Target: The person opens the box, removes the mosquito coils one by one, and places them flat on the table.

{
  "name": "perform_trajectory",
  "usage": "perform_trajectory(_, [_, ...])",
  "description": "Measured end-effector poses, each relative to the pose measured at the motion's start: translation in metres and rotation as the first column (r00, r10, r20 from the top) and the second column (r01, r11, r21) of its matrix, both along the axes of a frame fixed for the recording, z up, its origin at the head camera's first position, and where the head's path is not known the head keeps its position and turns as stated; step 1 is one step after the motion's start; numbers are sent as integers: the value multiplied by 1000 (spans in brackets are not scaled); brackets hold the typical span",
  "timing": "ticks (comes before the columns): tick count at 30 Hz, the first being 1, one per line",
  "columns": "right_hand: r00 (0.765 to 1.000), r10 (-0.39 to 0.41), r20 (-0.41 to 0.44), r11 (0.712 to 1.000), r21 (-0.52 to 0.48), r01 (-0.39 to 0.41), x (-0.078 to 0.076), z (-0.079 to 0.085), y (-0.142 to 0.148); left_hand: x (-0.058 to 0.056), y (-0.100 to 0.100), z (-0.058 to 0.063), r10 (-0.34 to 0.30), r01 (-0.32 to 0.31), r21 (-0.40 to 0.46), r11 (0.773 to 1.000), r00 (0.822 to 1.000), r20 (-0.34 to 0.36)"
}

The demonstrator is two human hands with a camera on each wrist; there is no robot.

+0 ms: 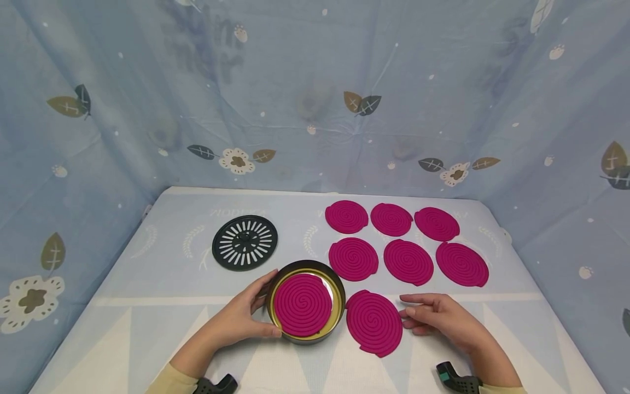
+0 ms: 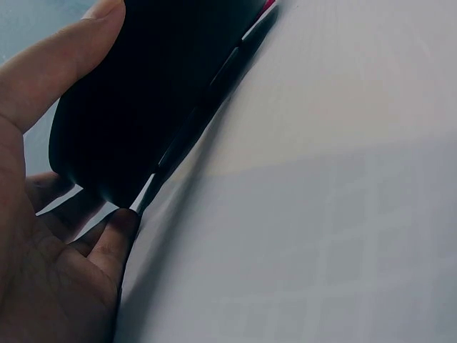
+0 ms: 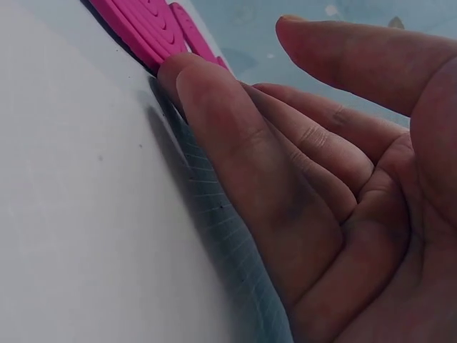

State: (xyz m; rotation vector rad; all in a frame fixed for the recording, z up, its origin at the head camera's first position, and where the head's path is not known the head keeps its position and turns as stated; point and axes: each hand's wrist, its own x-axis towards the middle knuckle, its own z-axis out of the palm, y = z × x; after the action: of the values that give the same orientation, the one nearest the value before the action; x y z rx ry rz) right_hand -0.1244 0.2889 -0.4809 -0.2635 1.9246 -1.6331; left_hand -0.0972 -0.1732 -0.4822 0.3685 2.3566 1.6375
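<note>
My left hand (image 1: 243, 317) grips the left side of a round tin (image 1: 340, 298), thumb at the front and fingers behind. The tin is dark outside and gold inside, and a magenta mosquito coil (image 1: 302, 305) lies flat in it. In the left wrist view the hand (image 2: 64, 236) holds the tin's dark wall (image 2: 136, 100). A second mosquito coil (image 1: 374, 323) lies on the table just right of the tin. My right hand (image 1: 443, 318) is at this coil's right edge, fingers loosely extended. The right wrist view has fingertips (image 3: 207, 89) by a coil's edge (image 3: 139, 28), the thumb apart.
Several more magenta coils (image 1: 408, 262) lie in two rows at the back right. A black slotted round lid (image 1: 245, 242) lies behind the tin to the left. Patterned blue cloth (image 1: 315, 98) hangs behind the table (image 1: 167, 339) and at both sides.
</note>
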Motion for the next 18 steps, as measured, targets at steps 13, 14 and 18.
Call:
perform_trajectory(13, [995,-75,-61,996,36,77,-2,1,1,0,0,0,8,-8,-17,1000,1000,2])
perform_trajectory(14, [995,-80,-66,996,34,83,-2,2,1,0,0,0,8,-8,-17,1000,1000,4])
perform_trajectory(18, [992,-101,-79,995,10,103,-2,5,2,1,0,0,9,-9,-17,1000,1000,6])
